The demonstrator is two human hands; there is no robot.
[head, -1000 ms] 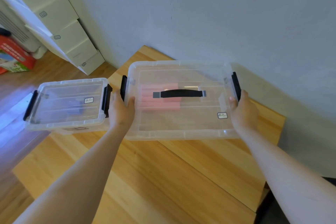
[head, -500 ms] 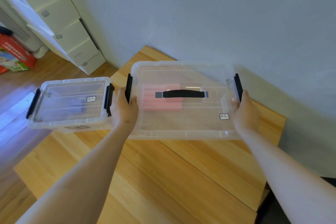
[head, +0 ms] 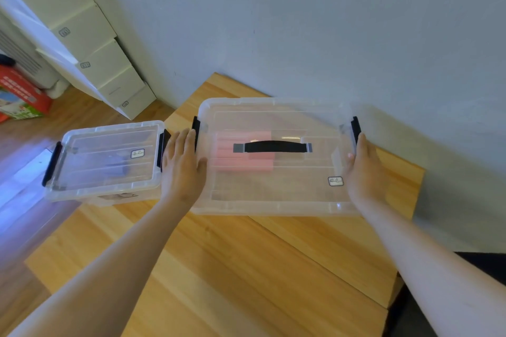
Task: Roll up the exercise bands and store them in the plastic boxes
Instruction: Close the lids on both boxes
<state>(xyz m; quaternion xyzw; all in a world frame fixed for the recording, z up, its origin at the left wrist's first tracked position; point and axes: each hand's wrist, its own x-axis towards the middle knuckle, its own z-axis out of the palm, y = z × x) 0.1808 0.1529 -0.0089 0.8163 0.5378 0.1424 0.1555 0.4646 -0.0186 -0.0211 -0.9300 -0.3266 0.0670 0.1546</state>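
Hands bracket the large clear plastic box with the black carry handle [head: 287,189], one at each short end. Left hand [head: 183,169] lies flat against the box's left end, fingers [head: 184,142] straight and together, tips up by the black left latch [head: 195,128]; nothing is curled round. Right hand [head: 364,172] stands edge-on against the box's right end, below the black right latch [head: 355,128], fingers likewise straight. Neither hand grips: it reads as palms pressing inward, a likely way to steady or square up a wide lidded box on the wooden worktop [head: 232,268]. Lid is on; latches look folded down, though blur leaves that unsure. Pink rolled exercise bands [head: 246,163] lie inside the box, under the left part of its handle, seen through the lid. Smaller clear plastic box with black end latches [head: 109,190] sits just left of the big box, the left hand between the two; lid on, a blue-violet roll [head: 117,168] dimly visible inside. Judgement: storing looks nearly finished, bands sorted by colour, boxes being lined up side by side. Grey wall [head: 301,35] runs close behind the big box, leaving little room to push back.
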